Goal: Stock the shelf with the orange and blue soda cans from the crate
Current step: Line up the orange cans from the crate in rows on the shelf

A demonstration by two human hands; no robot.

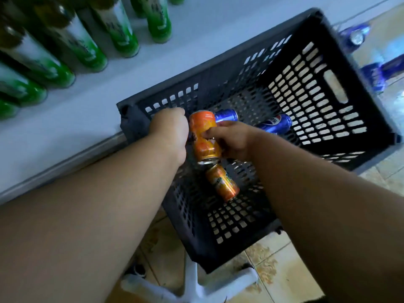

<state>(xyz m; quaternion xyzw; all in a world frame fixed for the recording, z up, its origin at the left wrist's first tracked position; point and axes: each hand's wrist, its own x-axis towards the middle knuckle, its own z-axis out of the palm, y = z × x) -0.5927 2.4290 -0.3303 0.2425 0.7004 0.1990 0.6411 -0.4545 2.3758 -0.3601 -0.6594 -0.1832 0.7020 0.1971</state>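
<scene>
A black perforated crate [317, 88] sits beside the white shelf [91, 110]. Both my hands are inside it. My left hand [169, 133] is closed against the left side of an orange soda can [202, 127]. My right hand [231, 142] grips the same can from the right, thumb on its front. The can is lifted above the crate floor. A second orange can [222, 182] lies on the crate floor just below it. Two blue cans lie behind: one [227, 115] partly hidden by the held can, the other [275, 124] to its right.
Green bottles [91, 49] stand in rows on the shelf at the upper left. The crate rests on a white stand [194, 287] over a tiled floor. Blue packs [358, 36] lie on the floor beyond the crate's far right corner.
</scene>
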